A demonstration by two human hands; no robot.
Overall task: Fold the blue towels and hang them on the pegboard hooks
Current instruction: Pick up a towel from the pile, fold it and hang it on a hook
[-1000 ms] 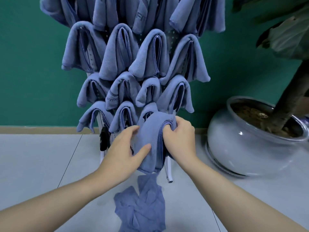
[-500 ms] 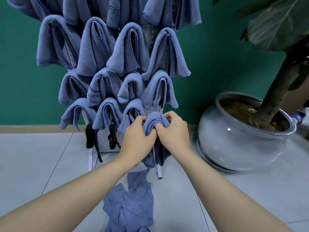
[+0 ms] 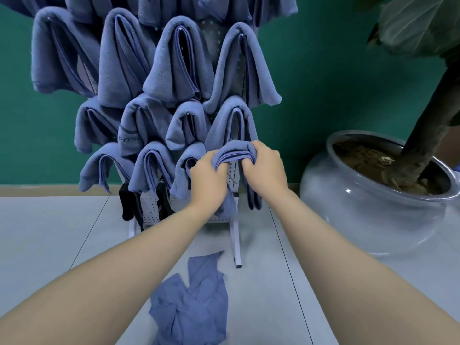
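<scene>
The white perforated metal pegboard (image 3: pixel 225 170) stands on the floor against the green wall, its upper rows covered with folded blue microfibre towels (image 3: pixel 179 68) hung on hooks. At 3 o'clock from it sits a rounded glossy grey ceramic planter (image 3: pixel 368 207).

The folded blue towel in hand (image 3: pixel 235 151) lies at the lower right of the board, directly below the last hung towel of the row above. Its fold ridge, the long axis, runs from 9 to 3 o'clock between the two hands, with the layers hanging toward 6 o'clock.

The left hand (image 3: pixel 207 181) grips the 9 o'clock end, fingers curled into the layers. The right hand (image 3: pixel 263 170) grips the 3 o'clock end, fingers curled over the ridge. Both are equally near the board.

The target hook is not visible; judged position is behind the ridge, at 12 o'clock from the grip. The next move likely requires pushing the open fold over it.

One crumpled blue towel (image 3: pixel 191 307) remains on the floor at 6 o'clock.
</scene>
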